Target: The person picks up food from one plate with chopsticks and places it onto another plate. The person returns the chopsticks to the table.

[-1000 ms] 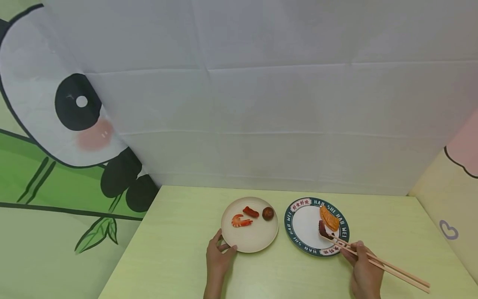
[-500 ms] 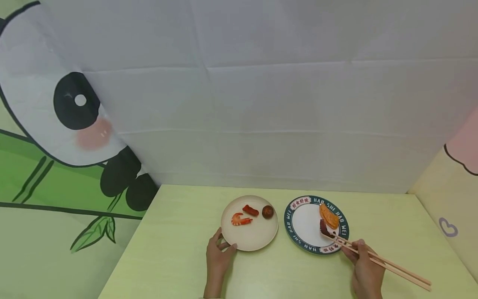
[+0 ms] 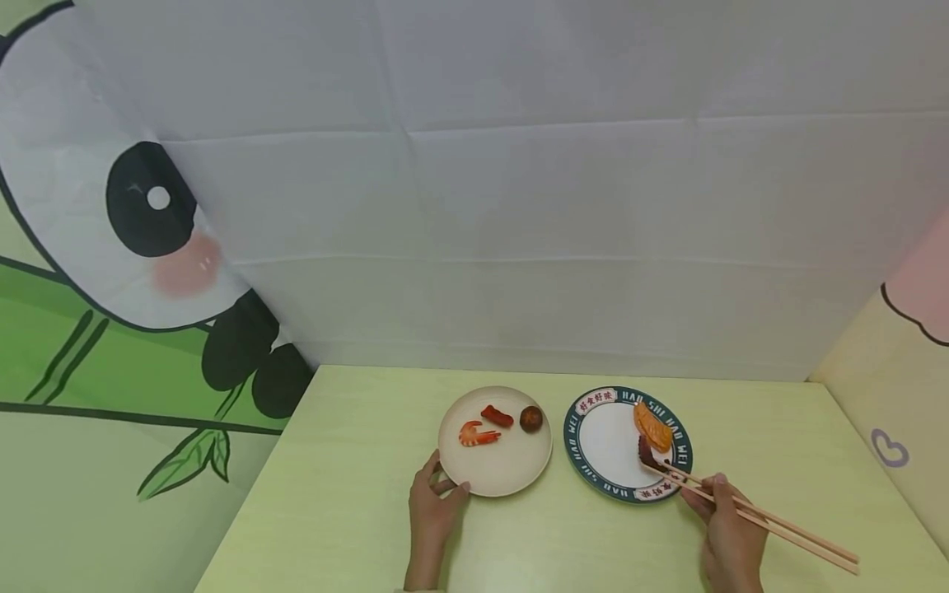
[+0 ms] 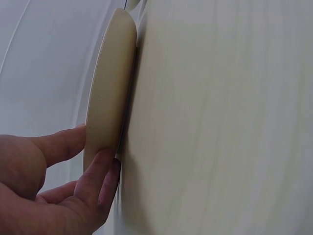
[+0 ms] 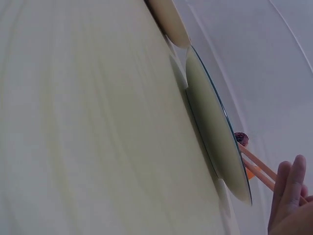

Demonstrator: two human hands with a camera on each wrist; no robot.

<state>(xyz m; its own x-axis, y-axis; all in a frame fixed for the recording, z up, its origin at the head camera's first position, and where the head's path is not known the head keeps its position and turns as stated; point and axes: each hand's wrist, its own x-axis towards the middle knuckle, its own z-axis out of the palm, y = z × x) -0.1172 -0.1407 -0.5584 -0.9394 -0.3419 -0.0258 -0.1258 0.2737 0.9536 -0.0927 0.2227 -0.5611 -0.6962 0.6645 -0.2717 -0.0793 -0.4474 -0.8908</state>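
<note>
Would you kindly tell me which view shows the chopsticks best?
The head view: both chopsticks show nearly whole, partly covered by the right hand. The right wrist view shows only short sections; the left wrist, none.

The left grip (image 3: 436, 509) curves with thumb and fingers parted, its forearm (image 3: 425, 562) reaching forward; the right grip (image 3: 730, 534) pinches, angled leftward, two fingers lying close together.

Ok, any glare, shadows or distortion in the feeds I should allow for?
Head: fairly even light, soft glare on the table near the frame's bottom; left wrist: scene turned on its side, shadow along the cream plate; right wrist: also turned sideways, dark shadow beneath the teal-rimmed plate.
</note>
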